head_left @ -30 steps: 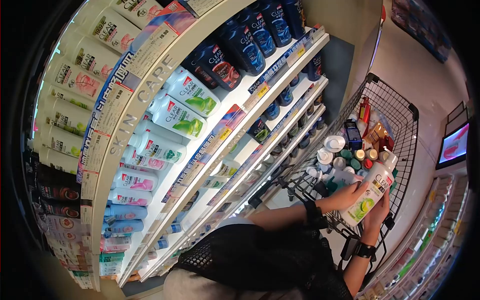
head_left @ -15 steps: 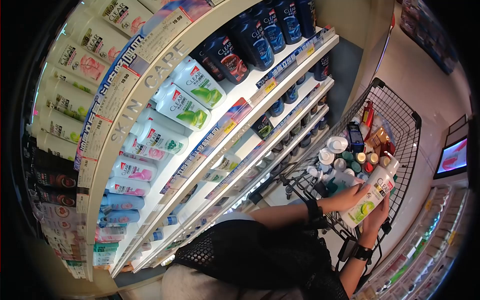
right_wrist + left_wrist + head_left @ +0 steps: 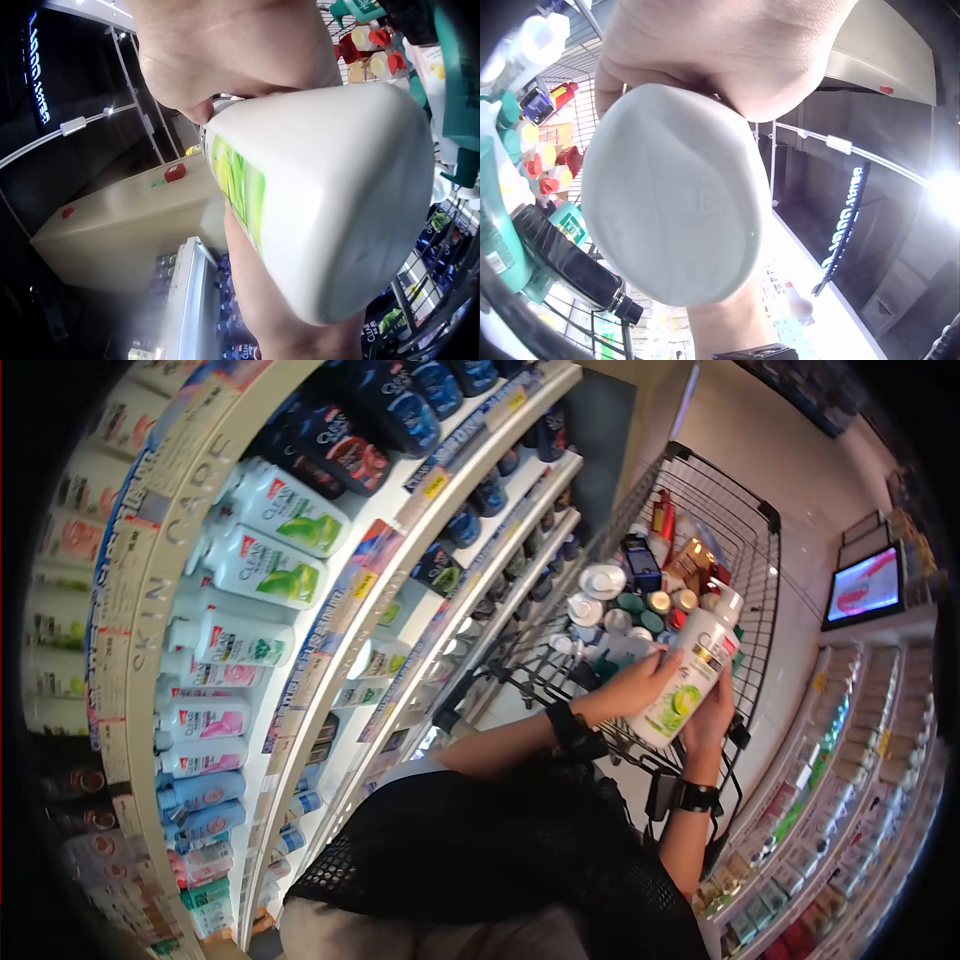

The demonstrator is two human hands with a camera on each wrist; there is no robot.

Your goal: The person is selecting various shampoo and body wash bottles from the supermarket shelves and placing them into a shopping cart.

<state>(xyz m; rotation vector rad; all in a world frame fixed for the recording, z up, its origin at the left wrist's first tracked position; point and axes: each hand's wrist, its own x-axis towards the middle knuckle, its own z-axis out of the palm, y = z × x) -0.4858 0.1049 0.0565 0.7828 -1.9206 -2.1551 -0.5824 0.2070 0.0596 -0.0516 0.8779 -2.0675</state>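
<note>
Both hands hold a white CLEAR pump bottle with a green fruit label, tilted over the near end of a shopping cart. The left hand grips its left side, thumb on the front near the label. Round the opposite side curl the fingers of the right hand, partly hidden behind the bottle. In the left wrist view the bottle's smooth base faces the camera, beneath the left hand. The right wrist view shows the right hand against the bottle's upper part.
The wire shopping cart holds several bottles, jars and boxes. Along the left stands a tiered shelf with rows of CLEAR bottles. A lit screen and another stocked shelf line the right side.
The head view has swung, so shelf, cart and hands appear farther left and higher. Both hands keep their hold on the pump bottle, with little change in its tilt.
</note>
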